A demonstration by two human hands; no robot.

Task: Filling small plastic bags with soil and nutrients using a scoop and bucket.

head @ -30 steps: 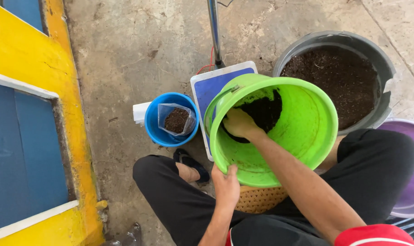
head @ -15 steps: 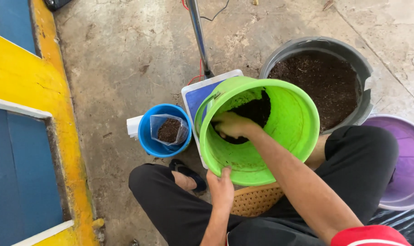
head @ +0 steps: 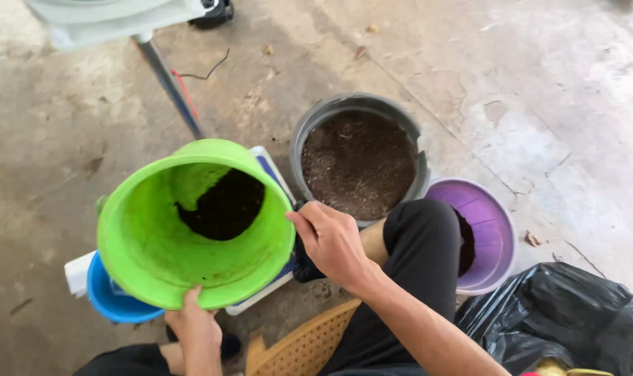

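Now the right hand (head: pixel 332 244) is out of the green bucket (head: pixel 191 223); half a second ago it was reaching down inside it. It is hovering just to the right of the bucket's rim, in the middle of the frame. Its fingers are curled in loosely and are pinching nothing that can be seen.

The left hand (head: pixel 194 322) is sitting at the bottom of the frame. It is gripping the bucket's lower rim, with its fingers pressed on the edge. The bucket is tipped over toward the camera, so its inside is showing. Some dark soil (head: pixel 222 207) is lying deep in it.

Under the bucket, a blue bowl (head: pixel 111 301) is peeking out at the lower left, and a white and blue flat thing (head: pixel 271 275) is showing beneath the right side.

A grey tub (head: pixel 361 157) full of brown soil is standing in the upper middle of the frame. A purple bowl (head: pixel 487 230) is sitting to its right, partly behind the person's knee in black trousers. A black plastic bag (head: pixel 560 320) is lying at the lower right. A woven tan basket (head: pixel 306 345) is showing at the bottom middle.
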